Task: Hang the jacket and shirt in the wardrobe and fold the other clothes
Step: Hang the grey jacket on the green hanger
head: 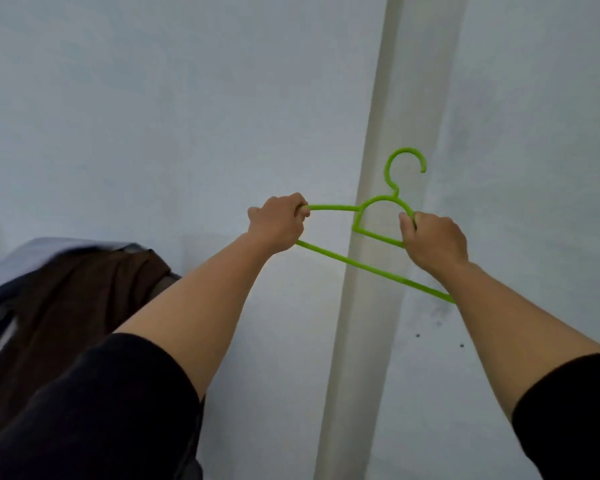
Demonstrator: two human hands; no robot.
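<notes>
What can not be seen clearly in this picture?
- Head view: the hanger ends are covered, one by the left hand, one behind the right hand and forearm.
- The clothes at left are blurred, partly behind the left sleeve and cut by the edge; which garments, unclear.
- No wardrobe shows.

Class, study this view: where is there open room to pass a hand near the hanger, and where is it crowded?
Open: between the left hand and right hand, inside the green hanger; also above its hook, before the pale wall. Crowded: lower left, where clothes are piled.
</notes>
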